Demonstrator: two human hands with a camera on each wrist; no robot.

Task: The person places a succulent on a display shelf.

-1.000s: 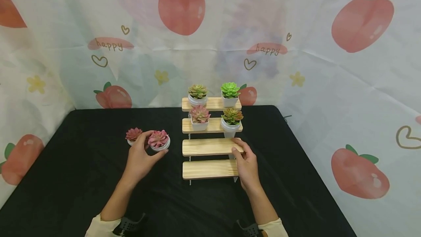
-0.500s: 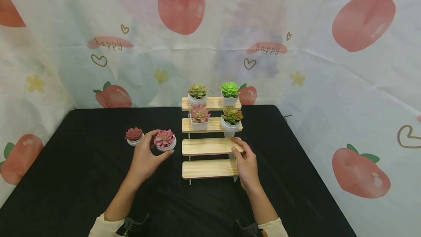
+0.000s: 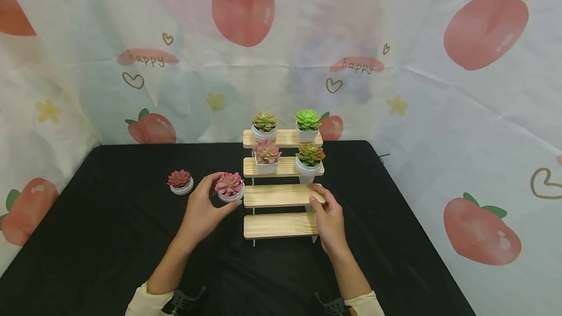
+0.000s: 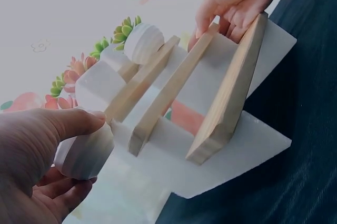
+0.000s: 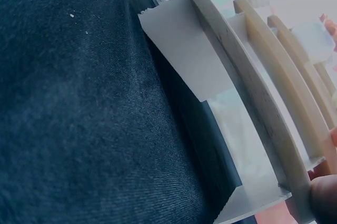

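Observation:
My left hand (image 3: 203,214) pinches a pink succulent (image 3: 229,184) in a round white pot between thumb and fingers, just left of the third board of a tiered wooden plant stand (image 3: 270,227). In the left wrist view the thumb lies over the side of the white pot (image 4: 87,153), with fingers beneath. At the stand's right side, my right hand (image 3: 329,218) grips the end of that third board, counted from the top. Two potted succulents sit on each of the upper two boards. The right wrist view shows only part of a finger (image 5: 324,195) against the stand.
Another dark pink succulent (image 3: 180,182) in a round white pot stands on the black cloth (image 3: 110,238) to the left. A green succulent (image 3: 307,120) and a pale one (image 3: 264,122) occupy the top board. Behind hangs a fruit-print curtain (image 3: 281,87).
My left hand has carried the pink succulent rightward, away from the other pot and up to the stand's left edge. The right hand keeps its hold in the same place.

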